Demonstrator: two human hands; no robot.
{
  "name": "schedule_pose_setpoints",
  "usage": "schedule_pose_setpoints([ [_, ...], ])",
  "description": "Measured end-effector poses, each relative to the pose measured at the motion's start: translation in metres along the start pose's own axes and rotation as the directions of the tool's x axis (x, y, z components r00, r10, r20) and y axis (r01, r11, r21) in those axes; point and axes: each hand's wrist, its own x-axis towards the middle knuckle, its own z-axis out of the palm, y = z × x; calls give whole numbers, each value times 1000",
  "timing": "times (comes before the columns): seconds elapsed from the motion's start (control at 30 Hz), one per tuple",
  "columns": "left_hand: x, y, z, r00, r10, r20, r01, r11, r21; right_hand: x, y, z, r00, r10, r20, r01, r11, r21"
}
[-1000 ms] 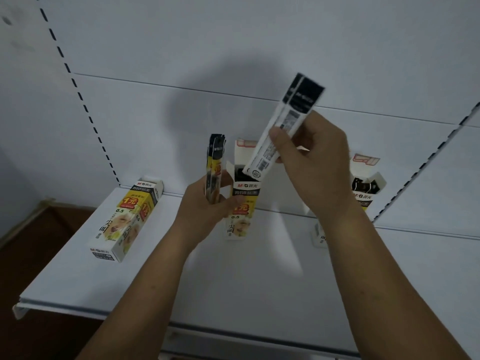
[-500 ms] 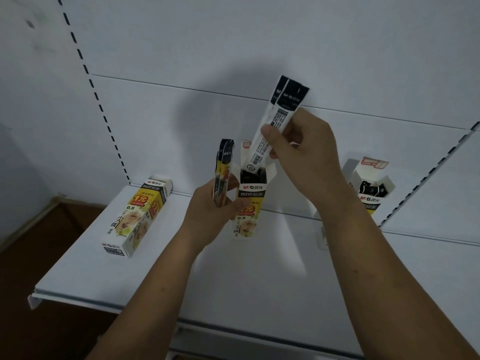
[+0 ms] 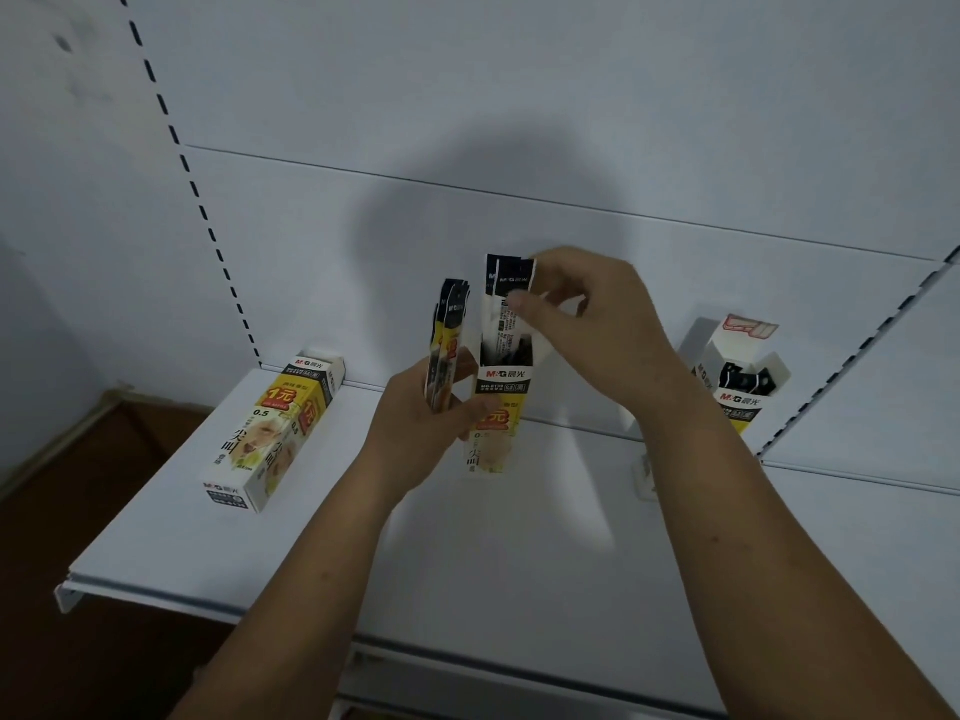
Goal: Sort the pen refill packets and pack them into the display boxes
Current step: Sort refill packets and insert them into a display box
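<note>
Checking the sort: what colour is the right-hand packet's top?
Black with white print; the packet shows best in the head view.

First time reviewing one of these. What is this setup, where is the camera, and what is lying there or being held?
No machine here: a person works with bare hands, filmed by one wide-angle camera worn on the head, looking forward and down. The left hand grips yellow packets upright. The right hand pinches white packets whose lower ends sit in the open middle box. On the white shelf, a left box lies flat and a right box stands open with dark packets inside.
</note>
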Motion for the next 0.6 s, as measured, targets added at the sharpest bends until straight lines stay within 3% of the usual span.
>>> schedule_pose_setpoints([
  [0.1,1,-1,0,1000,-9,-3,9,1000,-14,3,-1,2,999,-29,27,30,999,-45],
  [0.27,1,-1,1,999,-19,-29,18,1000,-23,0,12,10,961,66,267,5,967,-256],
  [0.43,1,-1,1,1000,-2,-17,2,1000,-11,0,3,2,993,1,122,19,987,-157],
  [0.6,1,-2,1,1000,-10,-24,10,1000,12,4,7,9,962,78,261,10,947,-320],
])
